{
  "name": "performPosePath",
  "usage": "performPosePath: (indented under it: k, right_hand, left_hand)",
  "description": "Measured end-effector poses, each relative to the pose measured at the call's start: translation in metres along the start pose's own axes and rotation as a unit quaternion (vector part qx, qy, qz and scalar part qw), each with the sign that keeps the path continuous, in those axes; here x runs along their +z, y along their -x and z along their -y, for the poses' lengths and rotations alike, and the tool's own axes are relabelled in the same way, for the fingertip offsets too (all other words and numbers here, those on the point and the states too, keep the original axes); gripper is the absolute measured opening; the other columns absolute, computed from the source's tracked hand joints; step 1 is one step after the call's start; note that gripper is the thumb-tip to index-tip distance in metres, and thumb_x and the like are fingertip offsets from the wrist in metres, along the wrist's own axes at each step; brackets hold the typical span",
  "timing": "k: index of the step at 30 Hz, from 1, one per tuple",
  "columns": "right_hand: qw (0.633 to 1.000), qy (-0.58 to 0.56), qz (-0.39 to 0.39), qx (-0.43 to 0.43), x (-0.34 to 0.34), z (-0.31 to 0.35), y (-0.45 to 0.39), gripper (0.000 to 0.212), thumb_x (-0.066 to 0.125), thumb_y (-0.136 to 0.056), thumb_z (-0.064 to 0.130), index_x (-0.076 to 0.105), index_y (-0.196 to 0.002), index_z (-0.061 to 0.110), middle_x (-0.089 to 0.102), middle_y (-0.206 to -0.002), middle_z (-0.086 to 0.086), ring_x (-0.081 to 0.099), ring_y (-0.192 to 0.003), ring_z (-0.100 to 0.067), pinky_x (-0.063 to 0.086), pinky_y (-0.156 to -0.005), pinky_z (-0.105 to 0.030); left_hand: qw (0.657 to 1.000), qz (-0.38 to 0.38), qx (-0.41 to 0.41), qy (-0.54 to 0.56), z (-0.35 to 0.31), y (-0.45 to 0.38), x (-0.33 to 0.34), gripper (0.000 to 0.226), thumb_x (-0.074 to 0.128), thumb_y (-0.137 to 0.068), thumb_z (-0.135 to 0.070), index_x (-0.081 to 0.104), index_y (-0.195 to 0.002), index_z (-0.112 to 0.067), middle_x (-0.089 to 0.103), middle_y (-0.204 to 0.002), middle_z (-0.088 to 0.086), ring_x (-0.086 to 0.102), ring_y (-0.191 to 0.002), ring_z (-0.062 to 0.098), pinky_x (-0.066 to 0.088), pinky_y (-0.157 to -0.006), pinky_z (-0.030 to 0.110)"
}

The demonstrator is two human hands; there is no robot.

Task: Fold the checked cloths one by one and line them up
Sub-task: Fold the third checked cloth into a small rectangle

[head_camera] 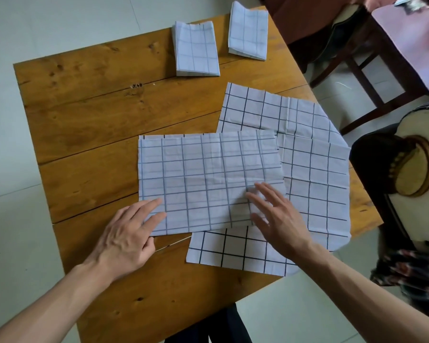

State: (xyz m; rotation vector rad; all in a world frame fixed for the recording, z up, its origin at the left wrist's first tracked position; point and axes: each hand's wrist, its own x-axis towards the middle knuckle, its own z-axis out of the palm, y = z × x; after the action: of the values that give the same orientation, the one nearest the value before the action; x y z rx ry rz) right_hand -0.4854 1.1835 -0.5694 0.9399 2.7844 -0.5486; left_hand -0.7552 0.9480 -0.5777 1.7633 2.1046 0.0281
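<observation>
A square wooden table [89,125] of honey-brown planks stands on a pale tiled floor [15,219]. Two white checked cloths, folded into small rectangles, lie at the far edge of the table: the left folded cloth [196,49] and the right folded cloth [248,33]. They sit side by side, apart from each other, with the right one reaching past the table's far edge.

Nearer the person, a half-folded white cloth with a thin dark grid [208,181] lies flat in a wide rectangle. It partly overlaps an unfolded checked cloth [312,174], which spreads beneath it to the right and overhangs the table's right edge.

The left hand [126,236] is open, palm down. Its fingertips rest on the near left corner of the half-folded cloth; the heel of the hand is over bare wood. It grips nothing.

The right hand [275,219] is open with fingers spread, palm down over the near right part of the half-folded cloth. It is motion-blurred, so contact with the fabric cannot be confirmed. It grips nothing.

A dark wooden chair [357,70] stands beyond the table's right corner.
</observation>
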Motion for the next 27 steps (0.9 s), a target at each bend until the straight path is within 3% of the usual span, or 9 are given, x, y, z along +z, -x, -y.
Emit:
performPosePath:
  k: [4, 7, 12, 16, 19, 23, 27]
  right_hand:
    - [1.0, 0.0, 0.0, 0.02, 0.003, 0.019, -0.01, 0.059, 0.067, -0.087, 0.044, 0.046, -0.139, 0.025, 0.034, -0.152, 0.002, 0.035, -0.136, -0.019, 0.046, -0.099, -0.038]
    - [1.0, -0.001, 0.002, 0.029, 0.005, 0.019, -0.012, 0.065, 0.072, -0.083, 0.043, 0.045, -0.138, 0.024, 0.035, -0.151, 0.003, 0.035, -0.135, -0.018, 0.045, -0.1, -0.037]
    - [1.0, -0.012, 0.015, 0.024, 0.004, 0.016, -0.016, 0.066, 0.072, -0.082, 0.043, 0.046, -0.139, 0.022, 0.033, -0.152, 0.003, 0.032, -0.138, -0.019, 0.042, -0.103, -0.035]
    - [1.0, -0.018, 0.015, 0.019, -0.002, 0.015, -0.022, 0.063, 0.073, -0.081, 0.041, 0.049, -0.135, 0.021, 0.033, -0.15, 0.004, 0.034, -0.134, -0.019, 0.046, -0.1, -0.036]
    - [0.999, -0.029, 0.01, 0.022, -0.003, 0.016, -0.025, 0.059, 0.068, -0.085, 0.043, 0.047, -0.136, 0.021, 0.033, -0.149, 0.003, 0.034, -0.135, -0.019, 0.045, -0.104, -0.039]
    - [0.999, -0.054, 0.002, 0.008, -0.012, 0.032, -0.024, 0.057, 0.055, -0.091, 0.052, 0.042, -0.139, 0.025, 0.029, -0.156, -0.002, 0.027, -0.142, -0.021, 0.035, -0.112, -0.039]
    - [0.996, -0.052, 0.037, -0.058, -0.022, 0.062, -0.021, 0.072, 0.041, -0.086, 0.07, 0.039, -0.143, 0.027, 0.026, -0.158, 0.001, 0.022, -0.145, -0.018, 0.019, -0.114, -0.035]
  left_hand:
    - [1.0, 0.014, -0.008, -0.027, -0.004, -0.008, -0.009, 0.064, 0.082, -0.051, -0.012, 0.067, -0.113, -0.016, 0.057, -0.135, 0.011, 0.056, -0.12, 0.031, 0.053, -0.088, 0.044]
    - [0.998, 0.025, 0.007, -0.061, -0.007, -0.016, -0.01, 0.065, 0.085, -0.042, -0.012, 0.067, -0.105, -0.016, 0.059, -0.13, 0.013, 0.058, -0.114, 0.032, 0.054, -0.08, 0.043]
    - [0.996, 0.034, 0.029, -0.08, -0.014, -0.02, -0.015, 0.073, 0.091, -0.033, -0.01, 0.067, -0.102, -0.015, 0.061, -0.129, 0.015, 0.063, -0.107, 0.032, 0.055, -0.078, 0.042]
    - [0.997, -0.01, 0.043, -0.063, -0.014, -0.02, -0.019, 0.061, 0.087, -0.037, 0.005, 0.068, -0.093, -0.01, 0.066, -0.12, 0.017, 0.066, -0.098, 0.033, 0.054, -0.069, 0.039]
    - [0.997, -0.043, 0.04, -0.044, -0.011, -0.021, -0.02, 0.053, 0.088, -0.042, 0.002, 0.069, -0.091, -0.009, 0.068, -0.111, 0.014, 0.065, -0.092, 0.032, 0.053, -0.069, 0.04]
    - [0.994, -0.1, 0.035, -0.008, -0.01, -0.021, -0.023, 0.036, 0.086, -0.054, -0.009, 0.064, -0.083, -0.012, 0.064, -0.083, 0.004, 0.058, -0.073, 0.025, 0.048, -0.066, 0.039]
    - [0.987, -0.153, 0.051, 0.025, -0.021, -0.028, -0.029, 0.012, 0.071, -0.071, -0.01, 0.061, -0.077, -0.015, 0.056, -0.069, 0.0, 0.05, -0.063, 0.022, 0.042, -0.063, 0.039]
